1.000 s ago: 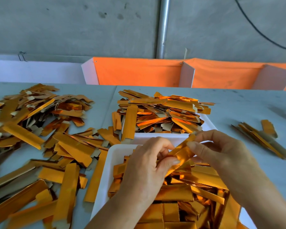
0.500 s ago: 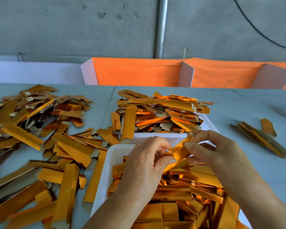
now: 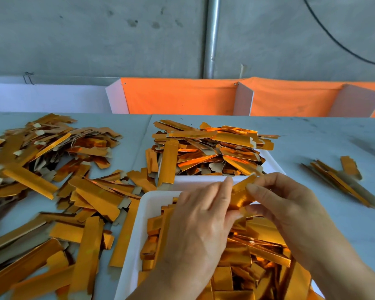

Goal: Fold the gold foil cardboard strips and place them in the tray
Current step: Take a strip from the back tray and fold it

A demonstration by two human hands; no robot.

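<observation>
Both hands, left hand [image 3: 200, 221] and right hand [image 3: 286, 204], pinch a strip [image 3: 241, 192] slanting up-right.

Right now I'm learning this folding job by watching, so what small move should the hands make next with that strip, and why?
Probably finish pressing the crease, then drop it into the near tray. Both the left hand and the right hand pinch one gold strip held just above that tray, which already holds a heap of strips. The strip looks bent but still in the grip, so the fold seems unfinished.
</observation>
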